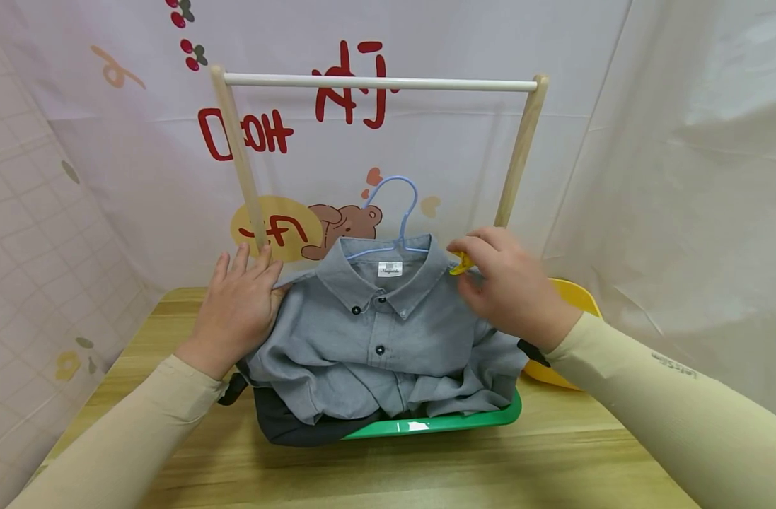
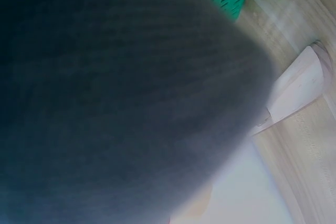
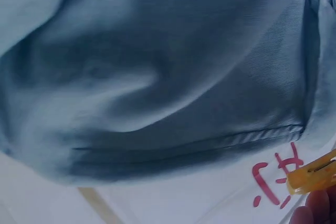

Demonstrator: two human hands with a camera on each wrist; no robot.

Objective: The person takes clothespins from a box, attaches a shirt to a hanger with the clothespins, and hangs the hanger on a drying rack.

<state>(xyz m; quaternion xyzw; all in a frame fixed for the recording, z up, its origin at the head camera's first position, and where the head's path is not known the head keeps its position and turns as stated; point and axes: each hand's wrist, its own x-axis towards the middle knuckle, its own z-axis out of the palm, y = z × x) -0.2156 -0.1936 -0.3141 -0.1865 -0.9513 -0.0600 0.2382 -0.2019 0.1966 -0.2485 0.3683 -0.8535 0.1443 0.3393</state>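
Note:
A grey button-up shirt (image 1: pixel 388 339) hangs on a light blue hanger (image 1: pixel 403 212), its collar fastened and its lower part bunched over a green basket (image 1: pixel 451 422). At the shirt's left shoulder edge, my left hand (image 1: pixel 238 311) holds the fabric beside the thumb, the other fingers spread; the thumb is largely hidden. Near the opposite shoulder, my right hand (image 1: pixel 508 283) pinches a yellow clothespin (image 1: pixel 462 264). The right wrist view shows the clothespin (image 3: pixel 315 174) beside the fingertips, below the draped shirt (image 3: pixel 157 77). Dark cloth fills most of the left wrist view.
Behind the shirt stands a rack with wooden posts (image 1: pixel 521 155) and a white rail (image 1: pixel 381 83). A yellow container (image 1: pixel 575 293) sits at the right, partly behind my right forearm. Dark clothing (image 1: pixel 298 424) overhangs the basket's front. All rest on a wooden table (image 1: pixel 426 474).

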